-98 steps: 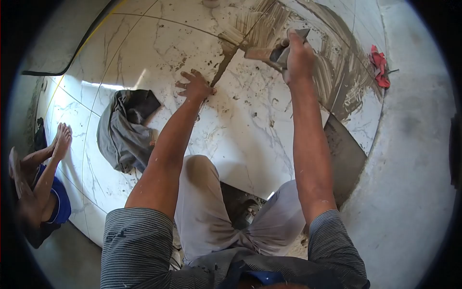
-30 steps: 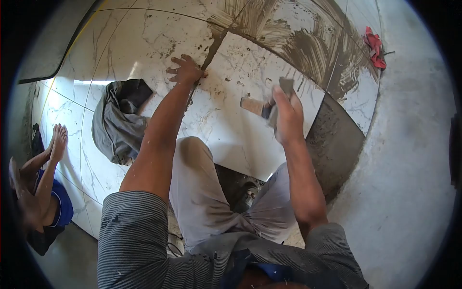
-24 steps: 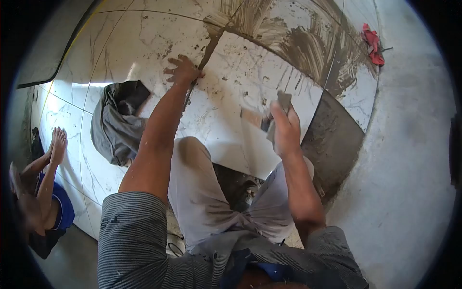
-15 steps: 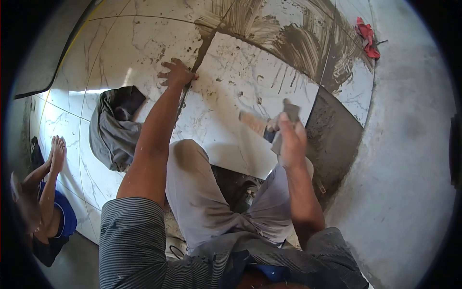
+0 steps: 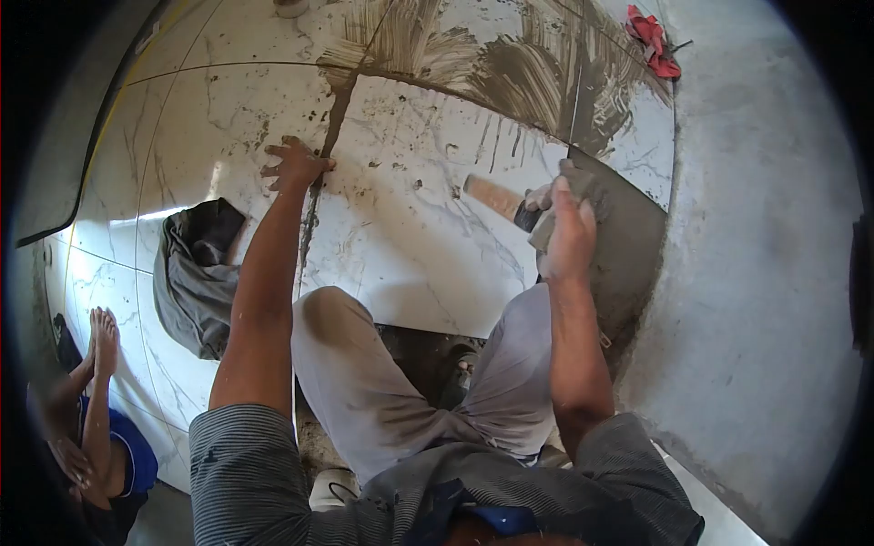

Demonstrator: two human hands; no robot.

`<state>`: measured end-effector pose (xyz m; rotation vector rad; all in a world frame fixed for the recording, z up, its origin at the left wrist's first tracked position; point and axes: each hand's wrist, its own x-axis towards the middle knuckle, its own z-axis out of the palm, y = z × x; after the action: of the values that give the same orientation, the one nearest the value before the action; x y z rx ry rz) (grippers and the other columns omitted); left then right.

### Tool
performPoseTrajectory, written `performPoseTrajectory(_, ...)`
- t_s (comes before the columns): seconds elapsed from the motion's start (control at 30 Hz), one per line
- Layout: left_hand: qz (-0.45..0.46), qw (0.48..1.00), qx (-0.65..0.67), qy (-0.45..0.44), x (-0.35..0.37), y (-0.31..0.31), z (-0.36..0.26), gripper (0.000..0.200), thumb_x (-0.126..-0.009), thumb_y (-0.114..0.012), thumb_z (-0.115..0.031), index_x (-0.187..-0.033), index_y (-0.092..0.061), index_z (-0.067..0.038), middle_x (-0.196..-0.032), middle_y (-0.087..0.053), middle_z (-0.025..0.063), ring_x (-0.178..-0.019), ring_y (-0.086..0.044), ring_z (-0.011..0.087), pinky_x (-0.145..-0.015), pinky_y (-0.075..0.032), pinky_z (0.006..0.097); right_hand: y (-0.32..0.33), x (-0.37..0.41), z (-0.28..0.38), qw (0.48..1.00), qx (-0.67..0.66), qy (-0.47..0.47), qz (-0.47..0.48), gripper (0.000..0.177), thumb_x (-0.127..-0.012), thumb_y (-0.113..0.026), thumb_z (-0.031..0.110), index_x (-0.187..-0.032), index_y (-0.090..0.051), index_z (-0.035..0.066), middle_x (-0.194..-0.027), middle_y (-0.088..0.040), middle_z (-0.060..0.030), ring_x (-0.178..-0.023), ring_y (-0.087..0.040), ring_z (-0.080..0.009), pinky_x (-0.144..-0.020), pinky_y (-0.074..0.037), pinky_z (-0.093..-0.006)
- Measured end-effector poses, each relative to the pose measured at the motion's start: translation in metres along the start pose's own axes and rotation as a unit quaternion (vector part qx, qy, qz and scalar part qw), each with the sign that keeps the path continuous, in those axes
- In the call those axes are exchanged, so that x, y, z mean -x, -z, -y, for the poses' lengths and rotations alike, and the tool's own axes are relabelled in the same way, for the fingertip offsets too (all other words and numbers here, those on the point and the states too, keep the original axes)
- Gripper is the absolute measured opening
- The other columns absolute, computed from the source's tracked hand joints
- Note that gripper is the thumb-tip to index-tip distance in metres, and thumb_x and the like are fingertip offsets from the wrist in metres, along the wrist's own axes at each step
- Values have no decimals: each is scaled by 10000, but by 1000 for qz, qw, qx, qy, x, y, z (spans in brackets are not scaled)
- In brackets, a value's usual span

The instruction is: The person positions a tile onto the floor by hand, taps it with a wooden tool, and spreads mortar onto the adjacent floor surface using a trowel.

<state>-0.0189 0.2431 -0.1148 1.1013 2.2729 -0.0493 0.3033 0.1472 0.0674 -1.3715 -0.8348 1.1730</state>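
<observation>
My left hand (image 5: pixel 296 166) lies with its fingers spread on the tiled floor, its thumb across the mortar-dark joint beside a large white marbled tile (image 5: pixel 410 209). My right hand (image 5: pixel 570 232) is closed around the grey, mortar-smeared blade of a trowel (image 5: pixel 496 198). Its worn wooden handle points left, over the right part of that tile. The tile carries crumbs and drips of mortar. Just right of the trowel, a bed of wet grey mortar (image 5: pixel 628 223) shows past the tile's edge.
A dark grey cloth (image 5: pixel 196 282) lies left of my left arm. Mortar-streaked tiles (image 5: pixel 519 68) and a red rag (image 5: pixel 652 41) are at the back. Bare concrete (image 5: pixel 756 273) runs along the right. Another person's feet (image 5: pixel 105 337) rest on the tiles at left.
My right hand and the trowel have moved right across the tile, nearer the mortar bed. My left hand keeps its place at the joint while the view has shifted.
</observation>
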Motion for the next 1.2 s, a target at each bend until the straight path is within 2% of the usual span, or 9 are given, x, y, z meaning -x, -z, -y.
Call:
performPoseTrajectory(0.23,-3,1000,20,-18,-11,-6,6,1095,-613,-781,-357,-1397,-66,-85,-1415,83,297,-1220,-28,620,-934,-182,705,-4,-30,1,998,-33,24,-37,240,-881,-527,257,-776,-520,41,-687,-528,-41,-635,-521,-129,-582,-425,-255)
performPoseTrajectory(0.33,-6,1000,16,-12,-11,-10,7,1115,-606,-781,-383,-1401,-54,-95,-1420,93,287,-1231,-33,606,-934,-188,701,-19,-20,-7,998,46,-16,31,204,-886,-509,245,-913,-537,44,-754,-493,27,-692,-435,-54,-627,-368,-229)
performPoseTrajectory(0.5,-9,1000,-7,25,-5,-1,-3,1096,-612,-779,-388,-1402,-75,-101,-1434,78,257,-1250,-54,576,-963,-201,665,-54,-21,-10,993,-23,7,117,231,-884,-508,265,-921,-502,37,-734,-466,30,-669,-417,-48,-595,-359,-220)
performPoseTrajectory(0.6,-5,1000,2,31,6,5,-3,1096,-611,-781,-398,-1402,-81,-106,-1441,64,242,-1258,-60,564,-976,-205,650,-74,-2,-12,983,98,-35,153,291,-890,-505,257,-1039,-508,7,-769,-473,1,-730,-463,-99,-669,-399,-249)
performPoseTrajectory(0.7,-1,999,15,36,6,6,-4,1094,-607,-783,-403,-1402,-91,-115,-1449,55,223,-1260,-65,558,-984,-205,641,-90,15,-2,982,28,-37,184,273,-883,-500,285,-945,-477,20,-726,-463,16,-641,-433,-58,-589,-380,-210)
performPoseTrajectory(0.87,1,1000,18,21,9,7,-2,1101,-599,-788,-407,-1402,-94,-114,-1448,57,224,-1264,-53,556,-979,-203,651,-106,35,-24,953,147,-44,260,652,-875,-497,324,-1289,-281,-131,-1159,-512,-210,-1077,-485,-221,-926,-357,-285)
performPoseTrajectory(1.0,-1,999,30,11,5,3,1,1122,-590,-797,-393,-1402,-82,-97,-1439,60,250,-1262,-48,561,-971,-202,658,-117,58,-12,948,32,-92,303,645,-869,-502,321,-1269,-299,-142,-1143,-519,-211,-1085,-474,-241,-934,-341,-282)
performPoseTrajectory(1.07,0,1000,24,8,7,1,4,1122,-591,-798,-387,-1401,-81,-90,-1436,62,258,-1261,-49,562,-970,-204,659,-123,55,-42,939,142,-53,308,611,-869,-511,281,-1267,-303,-134,-1004,-566,-148,-935,-519,-193,-852,-389,-269)
performPoseTrajectory(1.2,2,1000,23,14,3,6,1,1115,-599,-795,-375,-1398,-77,-77,-1432,69,269,-1257,-48,567,-962,-208,665,-127,71,-8,941,34,-67,330,488,-865,-512,294,-1162,-409,-80,-873,-565,-114,-812,-516,-173,-752,-416,-296)
